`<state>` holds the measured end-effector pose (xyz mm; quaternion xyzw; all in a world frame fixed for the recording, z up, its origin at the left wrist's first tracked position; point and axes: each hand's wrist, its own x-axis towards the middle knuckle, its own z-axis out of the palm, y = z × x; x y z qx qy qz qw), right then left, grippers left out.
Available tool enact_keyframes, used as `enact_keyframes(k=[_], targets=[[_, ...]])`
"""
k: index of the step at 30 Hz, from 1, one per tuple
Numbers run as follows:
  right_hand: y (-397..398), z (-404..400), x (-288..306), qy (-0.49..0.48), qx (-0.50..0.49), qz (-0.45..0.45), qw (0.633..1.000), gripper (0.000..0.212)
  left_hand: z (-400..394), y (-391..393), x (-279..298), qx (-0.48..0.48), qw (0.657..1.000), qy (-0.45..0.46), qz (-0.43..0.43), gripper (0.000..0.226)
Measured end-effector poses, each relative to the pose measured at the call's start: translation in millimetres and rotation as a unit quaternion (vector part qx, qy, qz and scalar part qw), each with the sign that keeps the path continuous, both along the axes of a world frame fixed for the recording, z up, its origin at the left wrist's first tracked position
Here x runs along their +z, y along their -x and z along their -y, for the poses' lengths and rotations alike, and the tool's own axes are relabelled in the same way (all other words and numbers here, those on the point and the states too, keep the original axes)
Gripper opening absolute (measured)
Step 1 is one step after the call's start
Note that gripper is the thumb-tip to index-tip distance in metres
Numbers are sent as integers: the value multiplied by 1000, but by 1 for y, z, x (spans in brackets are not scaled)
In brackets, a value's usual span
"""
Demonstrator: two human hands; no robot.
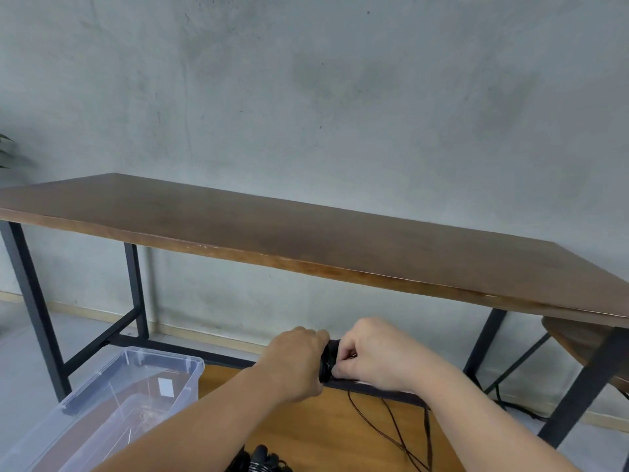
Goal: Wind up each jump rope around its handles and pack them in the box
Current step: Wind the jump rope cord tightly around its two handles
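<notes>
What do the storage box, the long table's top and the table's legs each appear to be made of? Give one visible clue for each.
Storage box: probably clear plastic, since the floor shows through its glossy walls.
Long table's top: looks like dark-stained wood or wood veneer, with a brown grain and a soft sheen.
Table's legs: likely black-painted metal, being thin, square and matte.

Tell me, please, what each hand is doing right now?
Left hand: grips the black jump rope handles.
Right hand: fingers pinch the rope against the handles.

white label on box point(165, 386), seemingly blank
</notes>
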<state>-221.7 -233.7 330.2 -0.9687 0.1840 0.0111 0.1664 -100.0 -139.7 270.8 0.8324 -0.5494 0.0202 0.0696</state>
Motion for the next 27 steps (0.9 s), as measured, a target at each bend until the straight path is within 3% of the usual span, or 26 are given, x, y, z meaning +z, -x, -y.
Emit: enact_keyframes(k=[4,12,17,19,21,22,24,25,26,27], targets=[[-2,19,18,-70,0,4,998,19,-7,10,9,-48,999,-4,1,33],[-3,50,16,-223,20,19,974,18,-17,18,21,-94,993,-13,-76,31],[-4,58,-4,-328,-7,31,944,21,-28,24,25,-106,976,4,-192,35],[-5,62,-15,-409,-16,44,912,29,-29,25,28,-98,969,15,-228,51],[-3,62,-28,-493,-3,65,868,33,-30,26,31,-100,957,27,-269,80],[-2,60,-37,-544,4,91,834,38,-29,27,31,-103,948,36,-299,93],[-1,52,-58,-697,-48,156,698,45,-28,27,31,-99,921,74,-370,106],[-3,48,-68,-736,-70,186,647,39,-25,26,30,-92,909,98,-394,107],[-5,44,-77,-750,-78,204,625,32,-23,24,28,-82,903,122,-405,106],[-8,39,-82,-744,-72,213,630,28,-20,20,25,-67,901,140,-404,105]])
